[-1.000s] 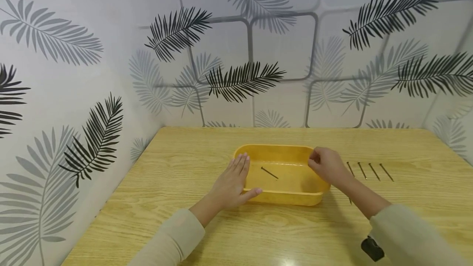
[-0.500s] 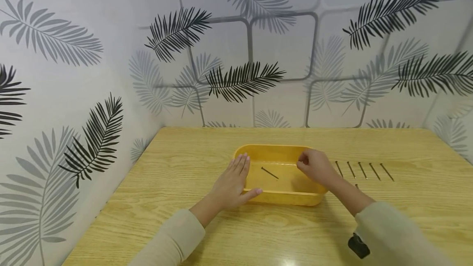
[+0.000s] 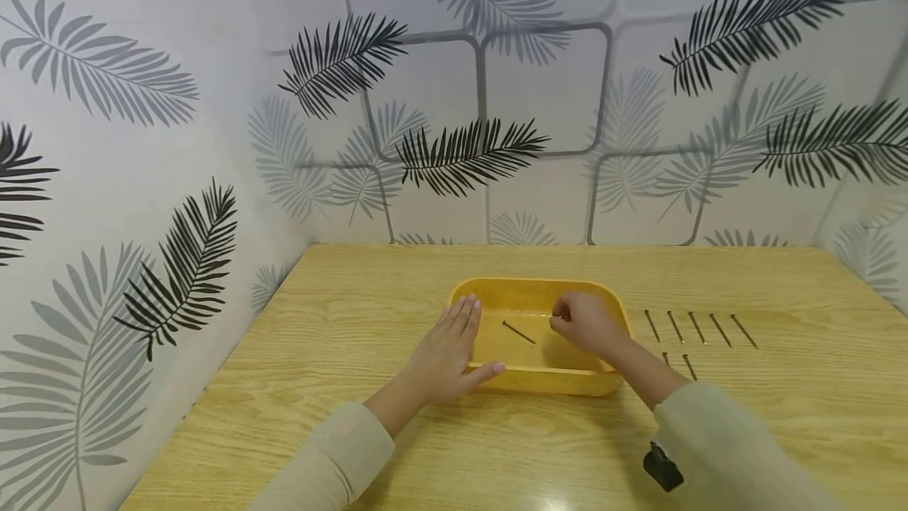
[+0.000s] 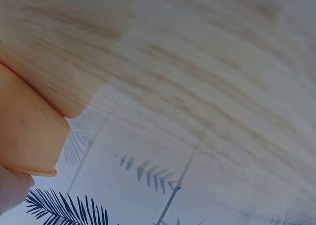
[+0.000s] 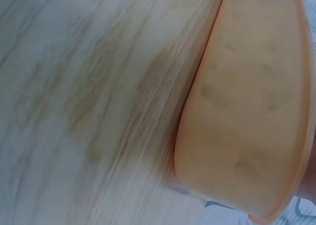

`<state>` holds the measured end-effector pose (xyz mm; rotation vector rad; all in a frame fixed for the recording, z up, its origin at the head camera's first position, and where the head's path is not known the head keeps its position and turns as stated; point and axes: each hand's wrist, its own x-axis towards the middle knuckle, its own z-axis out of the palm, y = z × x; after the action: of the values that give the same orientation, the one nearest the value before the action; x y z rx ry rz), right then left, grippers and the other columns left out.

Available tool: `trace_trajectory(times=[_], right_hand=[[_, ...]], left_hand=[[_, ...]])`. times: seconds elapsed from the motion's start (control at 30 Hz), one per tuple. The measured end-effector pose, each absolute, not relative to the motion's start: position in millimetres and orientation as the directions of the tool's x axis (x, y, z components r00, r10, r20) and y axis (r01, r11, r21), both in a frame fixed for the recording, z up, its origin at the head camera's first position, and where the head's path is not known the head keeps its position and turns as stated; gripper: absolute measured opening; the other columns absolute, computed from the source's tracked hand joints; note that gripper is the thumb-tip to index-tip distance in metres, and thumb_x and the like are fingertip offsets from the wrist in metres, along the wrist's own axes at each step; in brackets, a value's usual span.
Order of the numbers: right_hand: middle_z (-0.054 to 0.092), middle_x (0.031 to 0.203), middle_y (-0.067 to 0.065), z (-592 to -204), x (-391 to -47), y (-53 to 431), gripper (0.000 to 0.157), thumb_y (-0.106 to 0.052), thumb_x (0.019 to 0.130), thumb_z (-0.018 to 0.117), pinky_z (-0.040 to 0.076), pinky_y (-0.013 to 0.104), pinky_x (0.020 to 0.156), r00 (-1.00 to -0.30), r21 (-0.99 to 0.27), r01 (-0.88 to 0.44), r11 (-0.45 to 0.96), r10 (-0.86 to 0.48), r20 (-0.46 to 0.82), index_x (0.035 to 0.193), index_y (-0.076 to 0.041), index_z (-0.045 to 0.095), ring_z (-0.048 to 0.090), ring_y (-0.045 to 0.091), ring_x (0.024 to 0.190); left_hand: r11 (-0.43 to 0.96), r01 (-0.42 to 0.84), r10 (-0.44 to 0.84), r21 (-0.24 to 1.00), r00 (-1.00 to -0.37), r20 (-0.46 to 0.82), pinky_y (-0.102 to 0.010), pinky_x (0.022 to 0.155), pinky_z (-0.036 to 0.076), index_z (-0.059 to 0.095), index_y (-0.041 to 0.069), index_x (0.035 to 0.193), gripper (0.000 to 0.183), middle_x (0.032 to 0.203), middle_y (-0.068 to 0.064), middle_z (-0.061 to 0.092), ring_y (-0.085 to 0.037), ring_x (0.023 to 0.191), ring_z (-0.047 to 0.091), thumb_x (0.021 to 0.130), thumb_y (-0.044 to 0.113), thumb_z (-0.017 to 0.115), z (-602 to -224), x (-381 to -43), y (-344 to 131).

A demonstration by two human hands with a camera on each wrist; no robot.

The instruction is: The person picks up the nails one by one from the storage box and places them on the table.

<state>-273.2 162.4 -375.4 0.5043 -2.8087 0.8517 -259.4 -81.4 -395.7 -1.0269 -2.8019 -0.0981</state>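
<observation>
A yellow plastic tray (image 3: 542, 380) stands on the wooden table, with one dark nail (image 3: 519, 332) lying slantwise on its floor. My left hand (image 3: 443, 353) rests over the tray's left end, fingers straight and thumb along the front rim. Over the tray's right half is my right hand (image 3: 585, 324), its fingers curled and nothing seen between them, a short way right of the nail. In the left wrist view a bit of the left hand (image 4: 14, 188) shows at the tray's rim. The right wrist view mostly shows the tray's outer wall (image 5: 242, 106).
Right of the tray, several nails (image 3: 697, 328) lie spaced side by side in a row on the table (image 3: 369, 298). Two more nails (image 3: 690, 367) lie nearer, one partly hidden by the right forearm. A leaf-patterned wall (image 3: 440, 203) borders the table's back.
My right hand has moved left from the tray's right rim to over its inside, uncovering more of the nails on the table. The left hand, tray and nail inside it stay put.
</observation>
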Motion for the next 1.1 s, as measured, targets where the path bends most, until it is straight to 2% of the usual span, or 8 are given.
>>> trace_trajectory(times=[0.3, 0.67, 1.1], right_hand=[[0.062, 0.076, 0.012, -377, -281, 151, 0.014, -0.006, 0.085, 0.059, 0.046, 0.028, 0.058, -0.937, -0.484, -0.349, 0.802, -0.309, 0.163, 0.088, 0.007, 0.064, 0.049, 0.014, 0.061], [0.063, 0.071, 0.010, -382, -290, 136, 0.010, -0.004, 0.081, 0.065, 0.048, 0.027, 0.057, -0.916, -0.426, -0.400, 0.812, -0.374, 0.146, 0.075, 0.004, 0.064, 0.052, 0.014, 0.060], [0.062, 0.064, 0.007, -388, -291, 122, 0.013, -0.003, 0.080, 0.066, 0.046, 0.025, 0.054, -0.930, -0.419, -0.358, 0.835, -0.356, 0.085, 0.068, 0.003, 0.063, 0.049, 0.012, 0.058]], left_hand=[[0.760, 0.649, 0.640, -0.005, -0.748, 0.175, -0.042, 0.118, 0.014, 0.013, -0.008, 0.145, 0.107, 0.154, -0.023, 0.013, -0.030, 0.144, 0.011, 0.080, 0.075, -0.006, -395, -261, -81], [0.758, 0.652, 0.644, -0.015, -0.744, 0.175, -0.042, 0.117, 0.015, 0.014, -0.009, 0.145, 0.107, 0.153, -0.023, 0.013, -0.031, 0.144, 0.011, 0.080, 0.074, -0.007, -394, -259, -81], [0.753, 0.657, 0.647, -0.020, -0.736, 0.199, -0.042, 0.117, 0.018, 0.016, -0.009, 0.144, 0.110, 0.153, -0.024, 0.016, -0.032, 0.143, 0.014, 0.078, 0.074, -0.010, -396, -259, -83]])
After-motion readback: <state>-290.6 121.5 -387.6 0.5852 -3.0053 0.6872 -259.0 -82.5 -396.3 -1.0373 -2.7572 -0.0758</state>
